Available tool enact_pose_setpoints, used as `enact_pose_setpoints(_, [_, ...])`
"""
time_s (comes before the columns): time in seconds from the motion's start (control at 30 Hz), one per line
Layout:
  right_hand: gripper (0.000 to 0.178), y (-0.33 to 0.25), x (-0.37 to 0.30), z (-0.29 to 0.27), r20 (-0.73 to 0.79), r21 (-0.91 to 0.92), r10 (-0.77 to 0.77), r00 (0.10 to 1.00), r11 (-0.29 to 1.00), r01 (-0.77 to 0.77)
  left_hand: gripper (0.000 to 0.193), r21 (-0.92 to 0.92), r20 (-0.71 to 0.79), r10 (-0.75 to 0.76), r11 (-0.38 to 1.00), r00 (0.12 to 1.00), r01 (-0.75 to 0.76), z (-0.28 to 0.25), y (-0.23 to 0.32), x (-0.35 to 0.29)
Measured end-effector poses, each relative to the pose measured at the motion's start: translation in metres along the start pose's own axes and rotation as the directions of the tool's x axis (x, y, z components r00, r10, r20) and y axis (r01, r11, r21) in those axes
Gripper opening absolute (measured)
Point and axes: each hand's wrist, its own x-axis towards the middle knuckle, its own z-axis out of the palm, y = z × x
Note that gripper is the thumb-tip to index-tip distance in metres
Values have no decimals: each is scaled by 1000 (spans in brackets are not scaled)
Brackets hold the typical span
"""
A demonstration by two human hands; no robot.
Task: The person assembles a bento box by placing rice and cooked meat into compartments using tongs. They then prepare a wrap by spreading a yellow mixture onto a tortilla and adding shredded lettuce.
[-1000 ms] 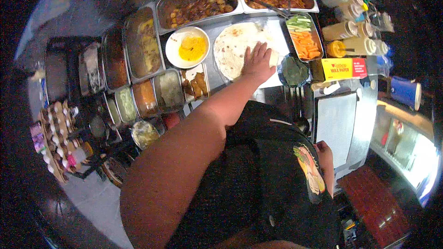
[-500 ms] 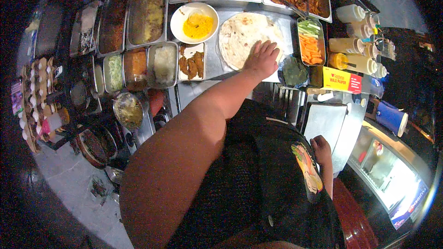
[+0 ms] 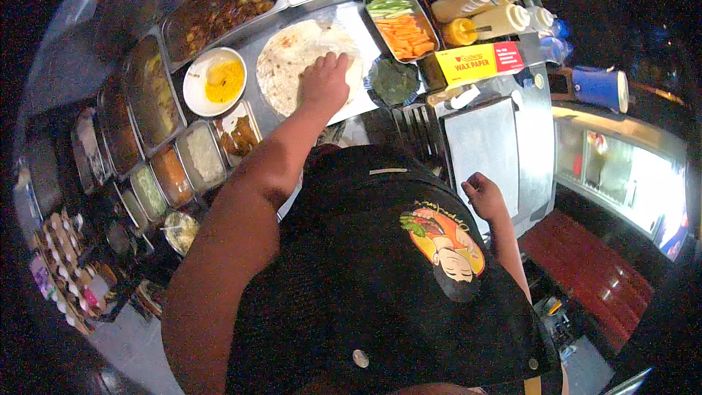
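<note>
A round, pale flatbread point(image 3: 281, 55) with brown spots lies on white paper point(image 3: 374, 44) on the metal counter. My left hand point(image 3: 326, 86) rests on its right part, fingers stretched out flat and holding nothing. A white bowl point(image 3: 191, 88) with a yellow grainy food stands left of the bread, and a dish of browned pieces point(image 3: 238, 137) sits just below that bowl. Down at the right, my right hand point(image 3: 485, 197) is held over the edge of a white board point(image 3: 482, 143), its fingers curled in and nothing visible in them.
Metal pans of cooked food point(image 3: 219, 18) line the back and left. A tray of cucumber and carrot sticks point(image 3: 406, 33), a bowl of dark green leaves point(image 3: 395, 82), a yellow-red wax paper box point(image 3: 479, 63) and squeeze bottles point(image 3: 501, 22) stand right. A bright screen point(image 3: 621, 172) glows far right.
The view has turned, so the counter appears shifted left and tilted. My left hand stays flat on the flatbread. My right hand now shows in front of the white board.
</note>
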Motion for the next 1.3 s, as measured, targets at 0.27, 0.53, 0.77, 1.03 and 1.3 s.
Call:
enact_pose_setpoints(0.27, [33, -17, -7, 5, -45, 42, -2, 999, 999, 4, 31, -22, 353, 0, 1000, 936, 8, -14, -18, 6])
enact_pose_setpoints(0.53, [33, -64, 5, 10, -58, 194, -19, 998, 981, 30, 31, -58, 484, 172, 985, 858, -165, -131, 33, 3])
enact_pose_setpoints(0.77, [51, -76, 46, 56, -3, 674, -274, 962, 710, 205, 38, -778, 451, 473, 623, 757, 74, -238, 90, -7])
enact_pose_setpoints(1.03, [77, -39, 27, 72, -247, 849, -496, 833, -525, -61, 53, -817, 576, 613, 453, 541, 357, -209, 229, -20])
enact_pose_setpoints(1.3, [56, 110, -123, -17, -491, 801, 11, 871, -389, 456, 77, -859, 511, 590, 343, 625, 379, -176, 381, -24])
